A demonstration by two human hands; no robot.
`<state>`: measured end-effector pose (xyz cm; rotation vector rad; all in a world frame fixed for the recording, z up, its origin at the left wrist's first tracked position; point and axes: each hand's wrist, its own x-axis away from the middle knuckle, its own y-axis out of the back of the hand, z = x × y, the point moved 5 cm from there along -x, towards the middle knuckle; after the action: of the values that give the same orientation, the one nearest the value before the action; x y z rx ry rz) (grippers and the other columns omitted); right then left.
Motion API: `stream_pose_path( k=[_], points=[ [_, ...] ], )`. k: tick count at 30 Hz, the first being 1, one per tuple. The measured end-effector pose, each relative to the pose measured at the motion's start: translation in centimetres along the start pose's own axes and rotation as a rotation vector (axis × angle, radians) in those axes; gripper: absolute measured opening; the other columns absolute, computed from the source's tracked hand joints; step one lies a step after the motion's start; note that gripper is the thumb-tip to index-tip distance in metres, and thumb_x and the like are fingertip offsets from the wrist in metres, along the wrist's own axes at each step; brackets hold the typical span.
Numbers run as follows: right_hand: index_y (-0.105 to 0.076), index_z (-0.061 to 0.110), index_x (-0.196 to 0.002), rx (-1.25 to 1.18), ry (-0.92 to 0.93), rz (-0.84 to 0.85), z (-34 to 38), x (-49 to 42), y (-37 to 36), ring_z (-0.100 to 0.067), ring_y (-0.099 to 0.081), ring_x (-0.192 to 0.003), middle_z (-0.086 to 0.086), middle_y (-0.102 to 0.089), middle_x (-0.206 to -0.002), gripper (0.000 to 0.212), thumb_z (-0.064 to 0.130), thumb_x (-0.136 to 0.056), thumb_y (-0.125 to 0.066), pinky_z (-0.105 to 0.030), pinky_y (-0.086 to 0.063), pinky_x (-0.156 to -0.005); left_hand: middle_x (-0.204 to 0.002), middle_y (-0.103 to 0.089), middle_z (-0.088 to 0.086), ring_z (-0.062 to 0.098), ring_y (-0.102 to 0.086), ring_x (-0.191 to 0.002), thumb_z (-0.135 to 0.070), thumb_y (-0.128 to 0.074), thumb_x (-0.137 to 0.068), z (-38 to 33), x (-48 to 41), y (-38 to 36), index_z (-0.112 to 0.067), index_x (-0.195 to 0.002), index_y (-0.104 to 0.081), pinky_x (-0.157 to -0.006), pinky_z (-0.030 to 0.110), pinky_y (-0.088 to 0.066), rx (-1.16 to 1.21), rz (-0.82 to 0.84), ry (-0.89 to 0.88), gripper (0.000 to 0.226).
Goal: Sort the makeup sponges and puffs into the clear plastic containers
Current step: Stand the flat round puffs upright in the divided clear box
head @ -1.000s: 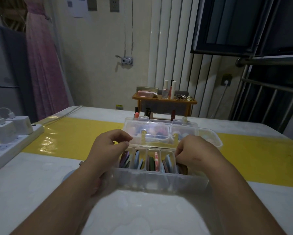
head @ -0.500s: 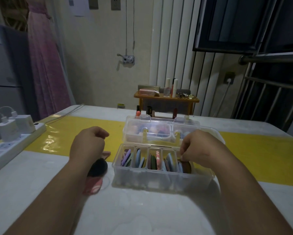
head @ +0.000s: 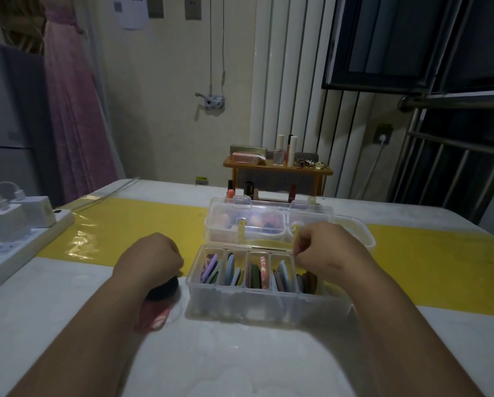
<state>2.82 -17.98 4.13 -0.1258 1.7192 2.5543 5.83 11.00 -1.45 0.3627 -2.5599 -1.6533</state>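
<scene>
A clear divided container [head: 264,306] stands on the table with flat puffs [head: 234,272] of several colours upright in its compartments. Brown puffs [head: 308,282] fill the right end one. My right hand [head: 328,252] hovers over that end, fingers curled together, with nothing visible between them. Behind it is a second clear lidded box [head: 268,223] holding pink and dark sponges. Left of the front container, my left hand [head: 149,260] curls down onto a black puff [head: 165,287], which lies on a pink puff [head: 154,313].
A white power strip [head: 25,245] with two chargers lies at the table's left edge. A small wooden shelf [head: 278,169] with bottles and lipsticks stands at the far edge. Another clear tub [head: 357,232] sits behind my right hand. A yellow band [head: 119,224] crosses the table.
My left hand left the container's left end, moved left and lowered onto the black puff. My right hand stayed at the right end compartment and rose slightly.
</scene>
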Motion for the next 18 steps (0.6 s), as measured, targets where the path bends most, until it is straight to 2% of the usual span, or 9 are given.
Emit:
stream_pose_path(
  k=[3, 5, 8, 11, 13, 15, 18],
  points=[
    [-0.067, 0.028, -0.075, -0.071, 0.018, -0.036, 0.11, 0.07, 0.11, -0.015, -0.061, -0.081, 0.007, -0.065, -0.079, 0.019, 0.01, -0.076, -0.061, -0.042, -0.059, -0.076, -0.077, -0.067, 0.009, 0.024, -0.055, -0.07, -0.025, -0.063, -0.087, 0.05, -0.19, -0.38, -0.01, -0.069, -0.07, -0.064, 0.027, -0.044, -0.044, 0.064, -0.025, 0.024],
    [-0.067, 0.029, -0.076, -0.108, 0.027, -0.046, 0.17, 0.09, 0.1, -0.015, -0.061, -0.08, 0.007, -0.065, -0.08, 0.02, 0.01, -0.077, -0.061, -0.041, -0.059, -0.075, -0.074, -0.063, 0.016, 0.026, -0.048, -0.064, -0.021, -0.062, -0.087, 0.03, -0.26, -0.29, -0.005, -0.062, -0.06, -0.06, 0.028, -0.038, -0.059, 0.071, -0.026, 0.03],
    [-0.067, 0.028, -0.076, -0.148, 0.045, -0.067, 0.17, 0.05, 0.06, -0.013, -0.061, -0.078, 0.007, -0.065, -0.079, 0.019, 0.01, -0.078, -0.061, -0.039, -0.059, -0.074, -0.066, -0.056, 0.005, 0.021, -0.051, -0.066, -0.028, -0.058, -0.094, -0.26, -0.01, -0.28, -0.014, -0.057, -0.054, -0.061, 0.026, -0.038, -0.127, 0.09, -0.08, 0.039],
    [-0.068, 0.027, -0.076, -0.177, 0.048, -0.069, 0.2, -0.04, -0.02, -0.013, -0.061, -0.077, 0.006, -0.065, -0.079, 0.02, 0.008, -0.078, -0.061, -0.037, -0.059, -0.071, -0.069, -0.053, -0.006, 0.015, -0.05, -0.068, -0.026, -0.055, -0.093, -0.31, 0.21, -0.28, -0.024, -0.061, -0.048, -0.058, 0.026, -0.036, -0.154, 0.1, -0.151, 0.033],
    [-0.068, 0.027, -0.076, -0.197, 0.051, -0.073, 0.23, -0.09, -0.1, -0.013, -0.062, -0.077, 0.006, -0.066, -0.079, 0.02, 0.008, -0.078, -0.061, -0.039, -0.06, -0.072, -0.068, -0.053, -0.007, 0.018, -0.052, -0.07, -0.029, -0.055, -0.091, -0.11, 0.22, -0.06, -0.026, -0.06, -0.046, -0.058, 0.027, -0.036, -0.161, 0.078, -0.168, 0.032],
    [-0.068, 0.026, -0.077, -0.219, 0.053, -0.079, 0.22, -0.12, -0.16, -0.014, -0.062, -0.078, 0.005, -0.066, -0.08, 0.02, 0.007, -0.079, -0.061, -0.04, -0.06, -0.074, -0.068, -0.057, -0.005, 0.021, -0.055, -0.072, -0.031, -0.057, -0.088, -0.18, 0.37, 0.26, -0.023, -0.061, -0.049, -0.059, 0.028, -0.039, -0.156, 0.053, -0.181, 0.03],
    [-0.069, 0.026, -0.079, -0.236, 0.066, -0.086, 0.22, -0.12, -0.25, -0.014, -0.063, -0.079, 0.004, -0.066, -0.082, 0.021, 0.006, -0.081, -0.061, -0.039, -0.06, -0.074, -0.074, -0.063, -0.004, 0.019, -0.059, -0.074, -0.016, -0.061, -0.077, -0.82, 0.61, 0.58, -0.025, -0.069, -0.06, -0.062, 0.029, -0.046, -0.052, 0.074, -0.177, 0.012]
  ],
)
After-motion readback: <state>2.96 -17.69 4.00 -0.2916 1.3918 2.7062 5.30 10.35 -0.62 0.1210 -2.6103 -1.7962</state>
